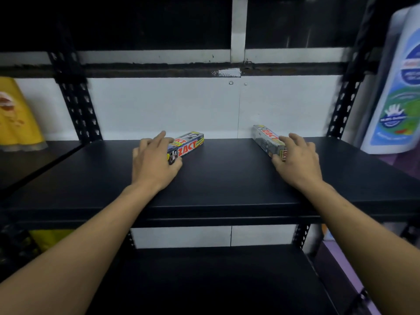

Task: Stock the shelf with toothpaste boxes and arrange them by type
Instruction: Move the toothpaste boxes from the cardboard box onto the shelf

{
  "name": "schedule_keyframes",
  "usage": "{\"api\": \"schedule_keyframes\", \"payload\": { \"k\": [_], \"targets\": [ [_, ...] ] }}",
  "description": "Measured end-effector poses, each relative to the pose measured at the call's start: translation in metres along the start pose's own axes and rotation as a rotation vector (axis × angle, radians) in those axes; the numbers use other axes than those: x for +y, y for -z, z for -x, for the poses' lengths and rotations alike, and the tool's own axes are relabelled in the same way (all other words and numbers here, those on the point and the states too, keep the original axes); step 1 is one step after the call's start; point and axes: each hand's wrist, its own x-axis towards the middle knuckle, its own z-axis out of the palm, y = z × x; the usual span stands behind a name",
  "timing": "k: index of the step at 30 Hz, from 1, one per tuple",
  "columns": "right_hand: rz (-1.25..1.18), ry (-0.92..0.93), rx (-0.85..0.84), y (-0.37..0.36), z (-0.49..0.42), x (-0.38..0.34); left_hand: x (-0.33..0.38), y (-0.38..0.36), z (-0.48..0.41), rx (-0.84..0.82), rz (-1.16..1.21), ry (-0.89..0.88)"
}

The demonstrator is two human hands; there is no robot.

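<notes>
Left fingers [161,135]: curled over the top of the left ZACT toothpaste box [190,142], with the thumb against its near end, so the box is gripped.
Right fingers [293,138]: laid over the near end of the right ZACT toothpaste box [264,137], with the thumb on its left side, also gripping it.
Left hand [154,161]: on the left half of the shelf, forearm reaching in from near left.
Right hand [298,161]: on the right half, forearm coming in from near right.
Left box: lying flat, its far end angled right, towards the back.
Right box: lying flat, its far end angled left, close to the white back wall [170,105].
Boxes: well apart.
Black shelf [227,180]: carries both boxes.
Lower shelf [216,280]: black, below.
Slotted uprights [77,105]: black, at both sides.
Far left: yellow pack [16,114].
Far right: white bottle [395,94] with a blue and green label, blurred.
</notes>
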Motion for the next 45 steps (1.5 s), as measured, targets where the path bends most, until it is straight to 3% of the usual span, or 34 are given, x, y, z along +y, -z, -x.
{"api": "schedule_keyframes", "payload": {
  "k": [6,12,18,26,33,42,45],
  "targets": [
    [-0.057,0.168,-0.025,0.032,0.051,-0.021,0.043,0.034,0.044,0.006,0.038,-0.186],
    [-0.135,0.313,0.053,0.059,0.117,-0.039,0.081,0.063,0.11,0.018,0.104,-0.312],
    [-0.219,0.38,0.056,0.041,0.192,-0.031,0.082,0.046,0.181,-0.038,0.116,-0.352],
    [-0.148,0.35,-0.34,-0.049,0.273,0.012,0.051,-0.039,0.263,-0.331,0.065,-0.307],
    [0.05,0.211,-0.942,-0.134,0.337,0.066,0.025,-0.119,0.336,-0.742,-0.052,-0.313],
    [0.005,0.04,-1.373,-0.204,0.408,0.116,0.001,-0.202,0.421,-1.005,0.033,-0.152],
    [-0.001,-0.046,-1.428,-0.219,0.421,0.128,-0.017,-0.222,0.448,-1.095,0.055,-0.071]
  ]
}}
